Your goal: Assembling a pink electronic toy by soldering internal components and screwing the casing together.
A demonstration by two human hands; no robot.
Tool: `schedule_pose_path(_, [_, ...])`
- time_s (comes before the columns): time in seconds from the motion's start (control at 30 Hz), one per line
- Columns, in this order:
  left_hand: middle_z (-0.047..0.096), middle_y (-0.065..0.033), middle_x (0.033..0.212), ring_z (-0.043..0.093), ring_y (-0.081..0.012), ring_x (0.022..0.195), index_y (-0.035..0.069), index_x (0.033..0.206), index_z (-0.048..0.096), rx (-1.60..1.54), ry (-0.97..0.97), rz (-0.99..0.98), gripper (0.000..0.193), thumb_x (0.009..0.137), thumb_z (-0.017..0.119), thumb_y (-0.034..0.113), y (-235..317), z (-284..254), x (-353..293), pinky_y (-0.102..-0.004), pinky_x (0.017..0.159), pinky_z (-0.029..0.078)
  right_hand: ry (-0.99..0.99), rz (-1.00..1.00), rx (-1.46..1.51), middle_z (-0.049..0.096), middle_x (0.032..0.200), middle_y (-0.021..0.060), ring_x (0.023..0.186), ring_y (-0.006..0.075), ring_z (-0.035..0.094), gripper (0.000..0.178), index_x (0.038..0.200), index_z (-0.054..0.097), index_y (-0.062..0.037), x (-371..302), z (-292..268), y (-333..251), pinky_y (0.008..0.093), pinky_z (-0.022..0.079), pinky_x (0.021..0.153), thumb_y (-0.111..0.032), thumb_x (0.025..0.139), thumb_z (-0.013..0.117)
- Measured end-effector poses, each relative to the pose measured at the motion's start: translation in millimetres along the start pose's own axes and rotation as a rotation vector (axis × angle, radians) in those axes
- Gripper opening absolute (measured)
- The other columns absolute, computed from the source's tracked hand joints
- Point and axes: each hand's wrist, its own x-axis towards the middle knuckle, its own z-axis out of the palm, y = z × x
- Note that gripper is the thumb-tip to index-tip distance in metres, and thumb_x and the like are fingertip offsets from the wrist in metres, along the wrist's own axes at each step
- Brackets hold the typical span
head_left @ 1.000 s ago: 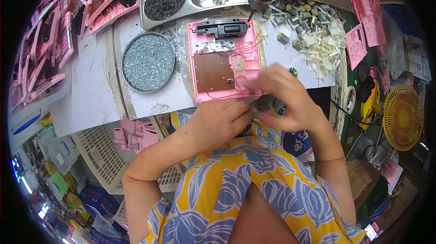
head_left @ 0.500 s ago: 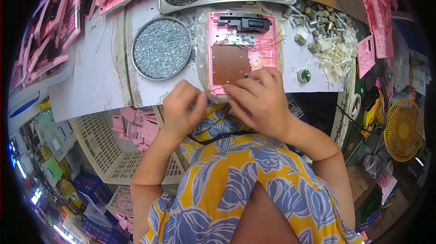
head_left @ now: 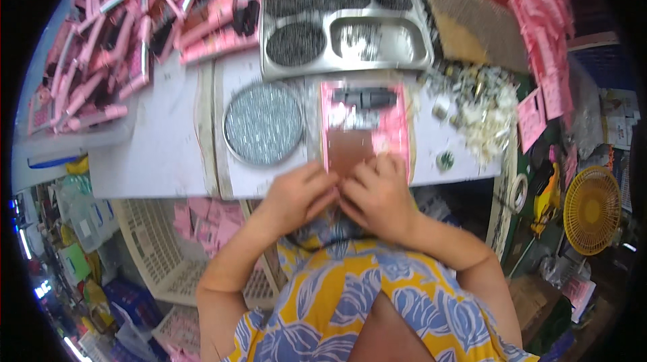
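Observation:
A shallow pink plastic casing (head_left: 397,141) lies on the table in front of me. A flat brown board (head_left: 349,148) covers its left part, and a black block (head_left: 366,97) sits along its far end. My left hand (head_left: 296,195) is at the casing's near left corner, its fingers curled together. Beside it, my right hand (head_left: 379,193) rests over the near edge of the board, fingertips drawn in. The two hands' fingertips nearly meet. Blur and the fingers hide whatever is pinched between them.
A round tray of small silvery metal pieces (head_left: 263,123) stands left of the casing. Behind is a steel compartment tray (head_left: 418,58) with dark screws. Motors and white plastic bits (head_left: 482,116) are heaped at right; pink assemblies (head_left: 101,58) pile up far left. A small green round part (head_left: 445,160) lies nearby.
My left hand has moved right, up to the casing's near edge beside my right hand. The view has tilted, so the table sits lower in it and more of the steel tray shows.

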Motion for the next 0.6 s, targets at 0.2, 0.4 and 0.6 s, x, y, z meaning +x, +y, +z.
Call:
schedule_pose_path(0.2, [0.06, -0.0078, 0.085, 0.063, -0.0274, 0.072, 0.009, 0.099, 0.07, 0.005, -0.012, 0.159, 0.02, 0.083, 0.079, 0.016, -23.8, 3.5, -8.2, -0.0384, 0.061, 0.052, 0.255, 0.209, 0.391, 0.07, 0.083, 0.0031, 0.076, 0.0107, 0.062, 0.016, 0.097, 0.073, -0.003, 74.2, -107.0, 140.0, 0.0282, 0.049, 0.068, -0.018, 0.09, 0.074])
schedule_pose_path(0.4, [0.06, -0.0077, 0.08, 0.062, -0.0265, 0.068, 0.008, 0.096, 0.073, -0.014, -0.024, 0.178, 0.018, 0.082, 0.082, 0.016, -20.8, -0.8, 7.0, -0.0378, 0.058, 0.05, 0.405, 0.151, 0.183, 0.071, 0.089, 0.003, 0.082, 0.0117, 0.063, 0.019, 0.103, 0.075, -0.0046, 267.3, -147.7, 285.5, 0.0288, 0.05, 0.075, -0.021, 0.095, 0.071])
schedule_pose_path(0.6, [0.06, -0.0066, 0.081, 0.063, -0.0254, 0.069, 0.009, 0.095, 0.074, -0.043, -0.049, 0.12, 0.017, 0.083, 0.081, 0.018, -21.1, 0.6, 3.7, -0.0367, 0.058, 0.05, 0.478, -0.483, -0.65, 0.07, 0.101, -0.001, 0.103, 0.0225, 0.063, 0.021, 0.107, 0.076, -0.0163, 421.8, -90.2, 238.9, 0.0366, 0.054, 0.085, -0.024, 0.087, 0.075])
